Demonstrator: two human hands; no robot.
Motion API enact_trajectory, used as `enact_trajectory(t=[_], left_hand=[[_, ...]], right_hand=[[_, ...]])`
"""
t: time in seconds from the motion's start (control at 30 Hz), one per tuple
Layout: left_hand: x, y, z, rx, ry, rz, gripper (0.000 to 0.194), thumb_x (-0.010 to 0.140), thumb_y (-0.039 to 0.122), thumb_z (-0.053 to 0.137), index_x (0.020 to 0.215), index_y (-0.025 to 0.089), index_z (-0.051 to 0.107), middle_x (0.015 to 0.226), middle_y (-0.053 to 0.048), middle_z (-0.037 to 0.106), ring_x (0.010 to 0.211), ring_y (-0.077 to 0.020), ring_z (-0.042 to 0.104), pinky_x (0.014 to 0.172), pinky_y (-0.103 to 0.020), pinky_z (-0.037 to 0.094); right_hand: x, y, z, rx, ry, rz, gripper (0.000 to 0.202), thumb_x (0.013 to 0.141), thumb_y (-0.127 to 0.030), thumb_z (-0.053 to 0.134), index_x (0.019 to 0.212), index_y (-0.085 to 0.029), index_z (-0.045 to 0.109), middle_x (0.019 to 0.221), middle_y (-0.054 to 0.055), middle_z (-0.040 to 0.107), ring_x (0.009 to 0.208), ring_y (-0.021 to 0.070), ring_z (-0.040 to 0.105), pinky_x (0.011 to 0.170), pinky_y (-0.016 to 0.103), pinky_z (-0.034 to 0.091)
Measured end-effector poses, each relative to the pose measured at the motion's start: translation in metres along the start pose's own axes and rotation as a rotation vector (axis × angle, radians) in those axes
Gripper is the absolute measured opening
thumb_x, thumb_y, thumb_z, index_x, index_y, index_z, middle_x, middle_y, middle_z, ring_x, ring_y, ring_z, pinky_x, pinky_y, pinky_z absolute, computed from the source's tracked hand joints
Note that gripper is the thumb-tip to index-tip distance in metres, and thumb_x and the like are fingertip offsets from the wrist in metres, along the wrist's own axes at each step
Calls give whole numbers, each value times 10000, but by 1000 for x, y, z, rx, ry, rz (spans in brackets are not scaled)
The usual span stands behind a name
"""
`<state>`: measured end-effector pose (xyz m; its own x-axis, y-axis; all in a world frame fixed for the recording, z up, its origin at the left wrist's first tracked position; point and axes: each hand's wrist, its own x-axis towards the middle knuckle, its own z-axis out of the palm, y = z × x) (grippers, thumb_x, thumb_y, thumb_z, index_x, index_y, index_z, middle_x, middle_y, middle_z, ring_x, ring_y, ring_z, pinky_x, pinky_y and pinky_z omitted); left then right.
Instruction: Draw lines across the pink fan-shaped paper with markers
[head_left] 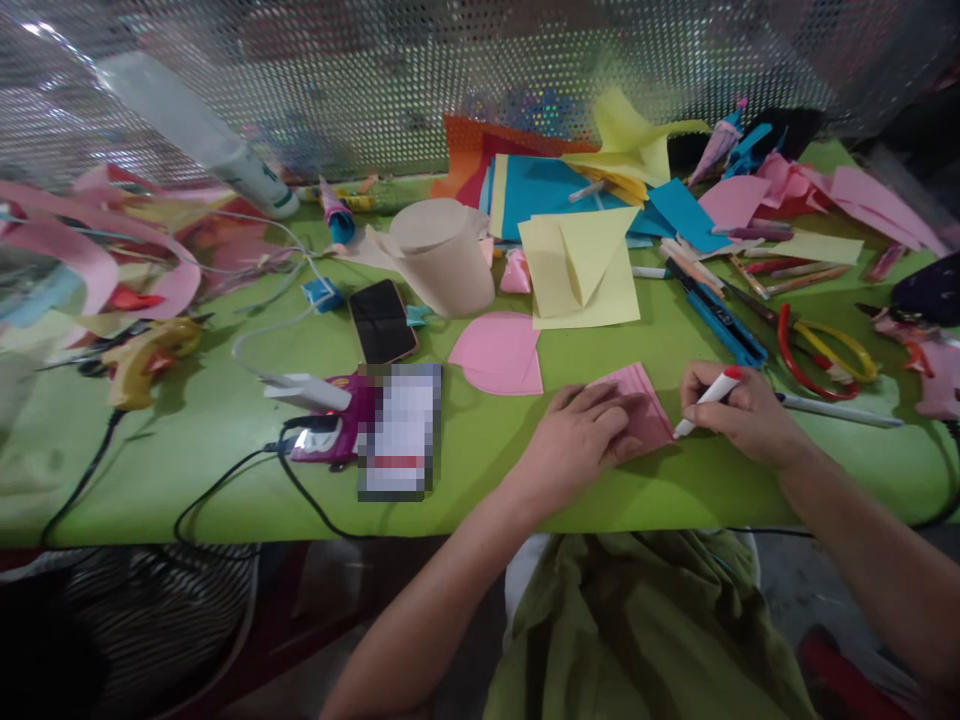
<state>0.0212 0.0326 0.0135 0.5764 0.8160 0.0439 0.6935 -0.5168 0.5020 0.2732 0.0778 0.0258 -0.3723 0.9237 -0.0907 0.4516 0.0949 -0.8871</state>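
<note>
My left hand lies with its fingers spread over a small stack of pink paper on the green table. In my right hand is a white marker with a red end, its tip at the right edge of the pink paper. Pink pieces with rounded edges lie to the left of my left hand. Beyond the hands, a yellow sheet with a folded flap rests on the table.
Red and yellow handled scissors and a blue cutter lie beyond my right hand. Leftward are a phone, a purple power socket with cables, a paper roll and a yellow glue gun.
</note>
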Motion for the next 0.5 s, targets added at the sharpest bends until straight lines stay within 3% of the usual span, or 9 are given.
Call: enact_trajectory(t=[0.13,0.23,0.37,0.5], left_hand=[[-1,-2,3,4,13,7,328,1124,483,514,1065,232,716,1519,-42,700,1568,-286,486,1258,-501,370],[-1,-4,7,13,41,29,313,1121,479,525,1078,228,708,1538,-44,686,1578,-277,474,1257,-497,375],[-1,-6,10,44,50,49,272,1110,450,562,1062,221,700,1577,-75,650,1571,-273,486,1235,-495,406],[-1,-6,10,68,69,60,274,1117,443,547,1055,215,686,1588,-93,637,1560,-256,503,1228,-481,416]], right_hand=[[0,1,0,32,-25,23,123,748,-219,639,642,-231,577,575,-35,514,563,134,425,544,320,278],[2,4,0,121,47,16,135,800,-246,676,681,-239,611,578,-32,522,551,140,436,531,324,298],[12,9,3,241,188,-2,119,887,-363,752,889,-251,713,753,7,674,663,178,587,603,331,448],[21,11,5,228,168,16,219,903,-449,789,1000,-257,745,882,26,750,753,199,682,706,347,535]])
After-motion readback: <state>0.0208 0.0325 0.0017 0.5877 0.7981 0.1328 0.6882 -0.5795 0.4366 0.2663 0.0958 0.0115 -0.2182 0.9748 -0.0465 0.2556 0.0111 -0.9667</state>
